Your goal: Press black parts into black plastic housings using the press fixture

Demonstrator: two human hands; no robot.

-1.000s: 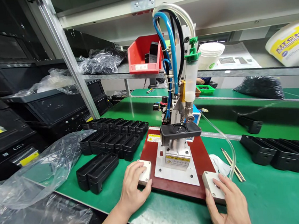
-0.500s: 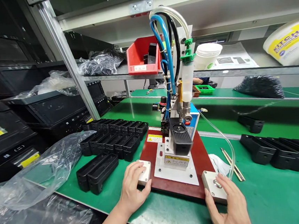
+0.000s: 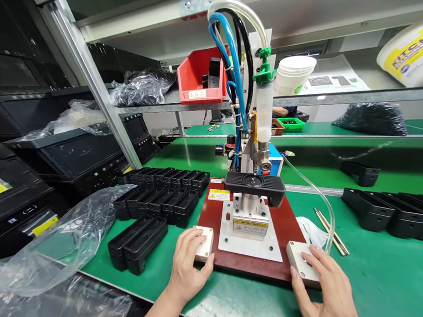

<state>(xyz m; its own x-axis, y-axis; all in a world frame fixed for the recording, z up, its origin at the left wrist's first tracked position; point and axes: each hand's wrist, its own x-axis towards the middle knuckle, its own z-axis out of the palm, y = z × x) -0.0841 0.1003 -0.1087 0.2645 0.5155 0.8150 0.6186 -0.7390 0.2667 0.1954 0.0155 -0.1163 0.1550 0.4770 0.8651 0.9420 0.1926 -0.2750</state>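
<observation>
My left hand (image 3: 189, 265) rests on a small white box (image 3: 205, 244) at the left front corner of the red-brown base plate (image 3: 209, 218), fingers curved over its top and thumb apart. At the right corner, my right hand (image 3: 326, 286) lies on a second white box (image 3: 300, 259), fingertips over its button. Neither hand grips anything loose. Between them, a black ribbed part (image 3: 254, 182) sits crosswise on the metal fixture of the dispensing machine (image 3: 249, 217). Just above the part stands the nozzle below a clear syringe (image 3: 265, 114).
Black trays (image 3: 145, 243) stand in rows at the left, beside plastic film (image 3: 73, 230). More black parts (image 3: 401, 213) line the right. Tweezers (image 3: 331, 232) and white tissue (image 3: 312, 231) lie near the right box. A red bin (image 3: 200, 75) sits on the shelf.
The black part on the fixture has turned from lengthwise to crosswise. My right fingertips have shifted slightly over the button. My left hand has stayed in place.
</observation>
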